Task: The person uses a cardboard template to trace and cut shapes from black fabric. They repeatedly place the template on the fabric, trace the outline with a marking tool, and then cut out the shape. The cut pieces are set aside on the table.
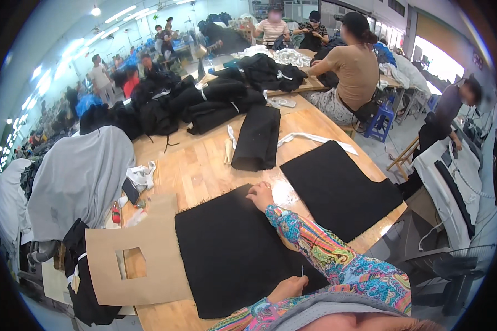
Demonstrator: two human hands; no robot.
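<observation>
Fingers of the right hand point(261, 195) lie spread and flat on the far edge of a black fabric panel point(232, 251), pressing it to the wooden worktop point(199, 165) and holding nothing. The left hand point(287, 288), near the panel's close edge, has its fingers pinched narrow around what looks like a thin needle or pin point(302, 270), though it is too small to tell for sure. Both forearms wear bright patterned sleeves point(326, 254).

That panel lies flat in front of the person, its left edge touching a tan cardboard template point(149, 265) with a square window cut in it. A second black panel point(339, 187) lies just to the right, apart from the first. Beyond them sits a folded black stack point(257, 138) with a white strip point(315, 138) beside it, and farther back are heaps of dark garments point(204, 102). A grey cloth point(77, 176) drapes over something at the worktop's left. A person in a tan top point(356, 69) sits at the far right side.
</observation>
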